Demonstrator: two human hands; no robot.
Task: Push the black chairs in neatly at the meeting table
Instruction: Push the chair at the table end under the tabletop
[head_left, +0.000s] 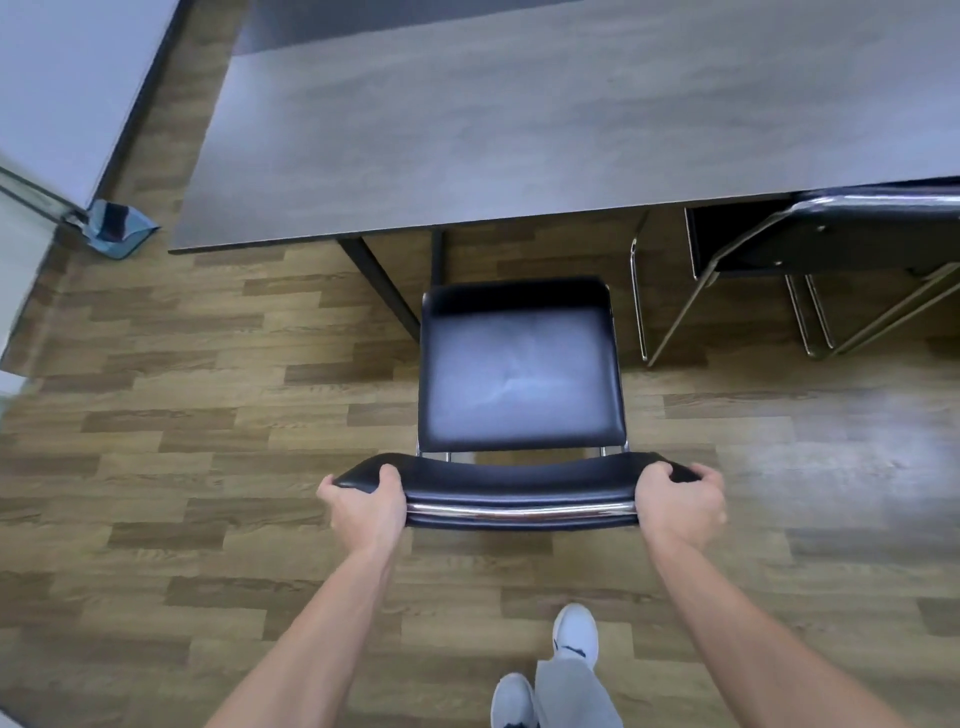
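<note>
View from a head-worn camera looking down at a person's two bare forearms reaching forward to a black chair (519, 384) at the centre of the frame. The left hand (366, 501) grips the left end of the padded backrest, fingers curled over its top edge; the right hand (678, 501) grips the right end the same way. A chrome bar runs along the back of the backrest between the two hands. The chair's seat faces the meeting table (519, 119), a large grey wood-grain top filling the frame from ten o'clock to two o'clock. The front edge of the seat lies near the table's edge but not under it, beside a dark table leg (379, 283). At three o'clock a second black chair (852, 234) with chrome legs sits with its seat partly under the table. At nine o'clock a blue dustpan (117, 228) rests on the wood-plank floor (208, 467) by a wall. At six o'clock, two white shoes (574, 631) and a grey trouser leg show.
</note>
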